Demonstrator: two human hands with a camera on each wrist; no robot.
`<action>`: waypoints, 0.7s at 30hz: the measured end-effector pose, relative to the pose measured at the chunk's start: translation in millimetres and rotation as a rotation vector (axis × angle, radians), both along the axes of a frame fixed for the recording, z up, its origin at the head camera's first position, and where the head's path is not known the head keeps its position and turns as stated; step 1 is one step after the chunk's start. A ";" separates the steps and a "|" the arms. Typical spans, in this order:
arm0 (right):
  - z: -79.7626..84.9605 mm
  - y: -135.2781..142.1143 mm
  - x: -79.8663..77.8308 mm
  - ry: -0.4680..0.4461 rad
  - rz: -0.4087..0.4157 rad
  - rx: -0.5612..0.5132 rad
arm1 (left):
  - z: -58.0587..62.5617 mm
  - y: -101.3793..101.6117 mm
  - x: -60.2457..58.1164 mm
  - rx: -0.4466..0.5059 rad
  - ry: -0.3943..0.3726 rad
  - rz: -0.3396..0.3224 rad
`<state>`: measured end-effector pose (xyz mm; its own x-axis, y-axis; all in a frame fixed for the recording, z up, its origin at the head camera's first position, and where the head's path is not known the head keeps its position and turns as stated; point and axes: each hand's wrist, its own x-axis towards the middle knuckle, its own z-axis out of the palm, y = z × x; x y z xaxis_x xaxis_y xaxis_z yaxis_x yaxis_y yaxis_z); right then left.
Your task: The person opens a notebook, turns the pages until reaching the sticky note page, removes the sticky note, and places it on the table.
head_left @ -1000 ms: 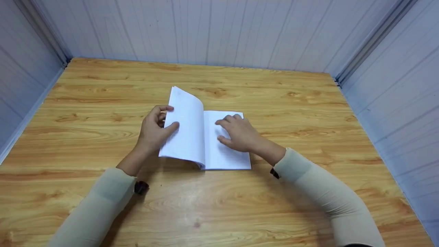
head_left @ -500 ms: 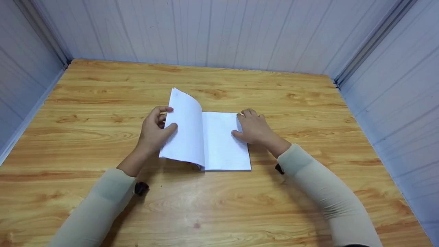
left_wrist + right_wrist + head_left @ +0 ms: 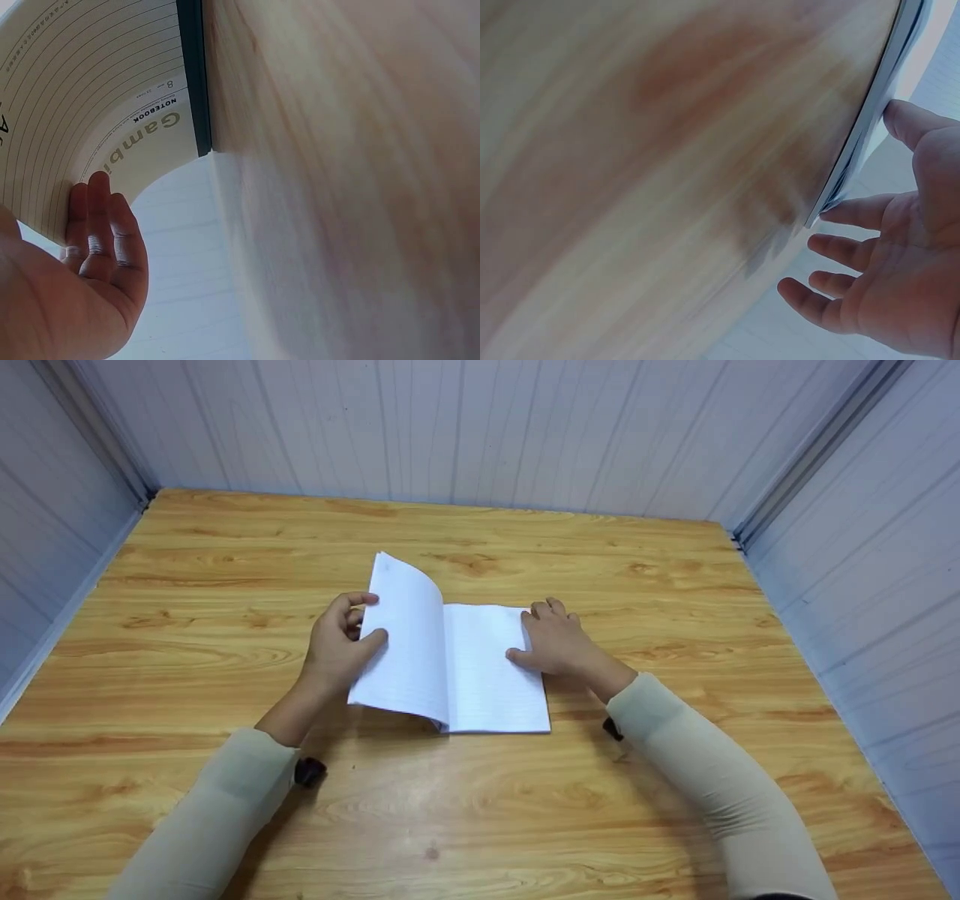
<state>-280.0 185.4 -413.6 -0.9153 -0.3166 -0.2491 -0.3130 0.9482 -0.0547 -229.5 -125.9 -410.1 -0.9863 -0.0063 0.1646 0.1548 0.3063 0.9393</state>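
An open notebook (image 3: 493,690) lies on the wooden table in the head view, white lined pages up. Its left part is lifted and curved. My left hand (image 3: 330,645) holds that part by the outer edge, thumb on the page and fingers behind. The left wrist view shows those fingers against the striped cover (image 3: 112,90), which has printed lettering and a dark spine strip. My right hand (image 3: 559,641) rests at the right page's upper outer edge. In the right wrist view its thumb and index fingertip touch the notebook's edge (image 3: 862,120), while the other fingers extend past the corner.
The wood-grain table (image 3: 450,817) spreads around the notebook on all sides. Pale panelled walls (image 3: 420,427) close it in at the back, left and right. Dark wrist cameras (image 3: 309,772) sit below both sleeves.
My right hand has moved right from over the middle of the right page to its outer edge, then stayed nearly still. The left hand keeps its hold on the lifted pages.
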 end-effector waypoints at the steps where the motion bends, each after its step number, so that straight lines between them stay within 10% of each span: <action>1: -0.1 -0.2 -0.1 0.001 0.001 -0.004 | 0.4 0.3 0.4 -0.001 0.002 0.001; 21: 6.7 -6.2 3.3 0.073 -0.129 -0.234 | 0.2 0.0 -0.2 0.014 0.000 -0.007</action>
<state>-276.8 179.2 -406.9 -0.9647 -0.2370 -0.1149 -0.2013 0.9447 -0.2588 -229.6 -125.9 -409.9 -0.9863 -0.0021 0.1649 0.1571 0.2923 0.9433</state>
